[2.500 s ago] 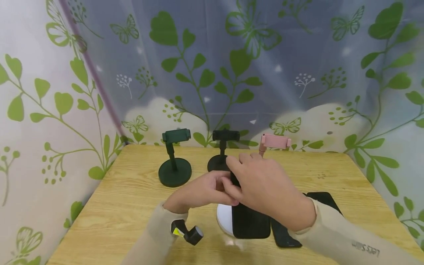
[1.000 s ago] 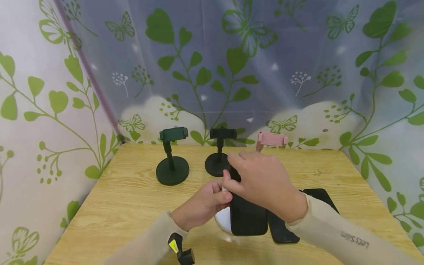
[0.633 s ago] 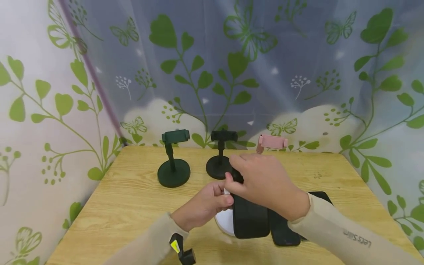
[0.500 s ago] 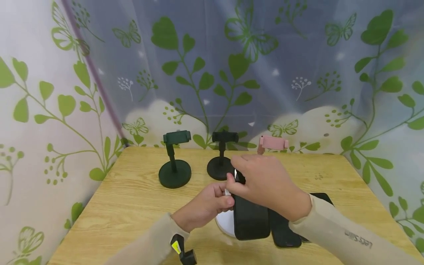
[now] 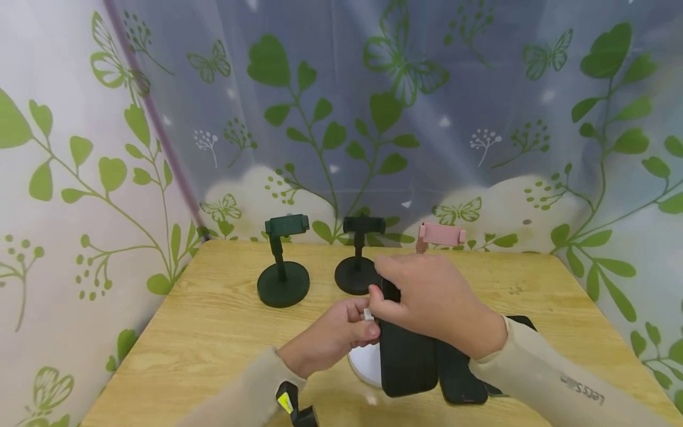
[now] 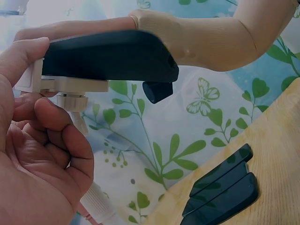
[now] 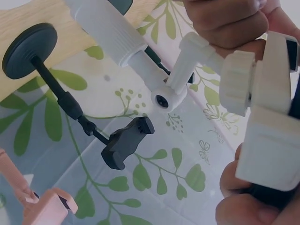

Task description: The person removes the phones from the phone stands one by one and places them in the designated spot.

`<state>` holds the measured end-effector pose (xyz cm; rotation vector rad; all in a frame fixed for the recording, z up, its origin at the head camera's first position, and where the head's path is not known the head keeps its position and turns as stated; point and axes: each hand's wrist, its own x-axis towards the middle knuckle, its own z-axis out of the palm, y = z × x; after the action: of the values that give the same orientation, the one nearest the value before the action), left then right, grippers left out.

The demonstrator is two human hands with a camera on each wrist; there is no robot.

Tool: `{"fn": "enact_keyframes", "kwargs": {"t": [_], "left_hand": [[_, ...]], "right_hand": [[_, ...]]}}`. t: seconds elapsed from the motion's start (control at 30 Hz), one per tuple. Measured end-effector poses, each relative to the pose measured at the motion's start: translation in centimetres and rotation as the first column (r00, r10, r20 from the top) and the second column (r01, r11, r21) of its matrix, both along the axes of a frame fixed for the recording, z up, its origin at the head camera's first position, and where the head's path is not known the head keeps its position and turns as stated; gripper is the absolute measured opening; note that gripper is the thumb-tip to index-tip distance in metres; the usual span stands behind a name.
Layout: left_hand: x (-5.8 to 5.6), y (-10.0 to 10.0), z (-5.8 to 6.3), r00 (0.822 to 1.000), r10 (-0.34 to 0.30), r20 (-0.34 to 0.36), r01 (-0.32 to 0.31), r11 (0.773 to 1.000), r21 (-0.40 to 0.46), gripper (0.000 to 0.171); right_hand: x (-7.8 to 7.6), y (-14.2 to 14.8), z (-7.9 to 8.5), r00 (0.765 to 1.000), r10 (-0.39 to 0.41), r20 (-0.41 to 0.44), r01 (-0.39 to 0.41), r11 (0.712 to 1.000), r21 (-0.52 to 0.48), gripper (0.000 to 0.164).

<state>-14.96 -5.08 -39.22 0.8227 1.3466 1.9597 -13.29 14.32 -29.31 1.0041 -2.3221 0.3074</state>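
A black smartphone (image 5: 408,363) sits against the white clamp (image 7: 269,145) of a white phone stand, whose round base (image 5: 364,363) shows beneath it. My right hand (image 5: 434,302) grips the phone from above at its far end, thumb toward the left hand. With thumb and fingers my left hand (image 5: 332,332) pinches the clamp's white end. In the left wrist view the phone (image 6: 108,57) lies along the clamp back and its knob (image 6: 72,101), and the left hand (image 6: 42,159) curls beside them. The stand's ribbed white neck (image 7: 110,35) tilts across the right wrist view.
Green (image 5: 283,283), black (image 5: 356,274) and pink (image 5: 441,234) phone stands stand along the back of the wooden table (image 5: 213,332). Further dark phones (image 5: 463,379) lie right of the white stand, partly under the right forearm. A patterned curtain (image 5: 341,118) hangs behind.
The left hand has turned from lying over the clamp to pinching its end from the side, so a white piece shows. The right hand keeps its grip on the phone. The head view shifts slightly.
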Motion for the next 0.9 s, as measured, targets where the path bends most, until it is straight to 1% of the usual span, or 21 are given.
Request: {"fn": "enact_keyframes", "kwargs": {"t": [0.17,0.3,0.37,0.47,0.6,0.7,0.8,0.9], "left_hand": [[0.1,0.1,-0.2,0.999,-0.003,-0.032,0.004,1.000,0.016,0.047],[-0.1,-0.1,-0.1,0.996,-0.001,-0.085,0.003,1.000,0.022,0.041],[-0.2,-0.2,0.0,0.994,-0.001,-0.105,0.003,1.000,0.018,0.039],[-0.3,0.0,0.1,0.994,0.009,-0.105,-0.007,1.000,0.013,0.036],[-0.1,0.4,0.4,0.994,0.048,-0.100,-0.049,0.999,-0.005,0.018],[0.1,0.6,0.6,0.989,0.084,-0.123,-0.088,0.996,-0.033,0.005],[0.1,0.6,0.8,0.980,0.124,-0.158,-0.136,0.988,-0.071,0.005],[0.3,0.5,1.1,0.969,0.161,-0.189,-0.183,0.978,-0.100,0.012]], "right_hand": [[0.1,0.3,-0.2,0.998,0.059,0.022,-0.058,0.997,-0.047,0.029],[0.0,0.4,-0.4,0.994,0.104,0.028,-0.102,0.992,-0.068,0.028],[0.0,0.4,-0.4,0.993,0.117,0.032,-0.114,0.990,-0.082,0.028],[0.0,0.5,-0.5,0.992,0.121,0.041,-0.116,0.987,-0.112,0.027],[0.0,0.5,-0.7,0.993,0.109,0.044,-0.101,0.984,-0.149,0.025],[0.1,0.4,-1.0,0.994,0.101,0.044,-0.092,0.982,-0.167,0.023],[0.3,0.6,-1.1,0.993,0.107,0.041,-0.097,0.978,-0.186,0.022],[0.6,0.8,-1.2,0.993,0.117,0.026,-0.109,0.973,-0.206,0.015]]}}
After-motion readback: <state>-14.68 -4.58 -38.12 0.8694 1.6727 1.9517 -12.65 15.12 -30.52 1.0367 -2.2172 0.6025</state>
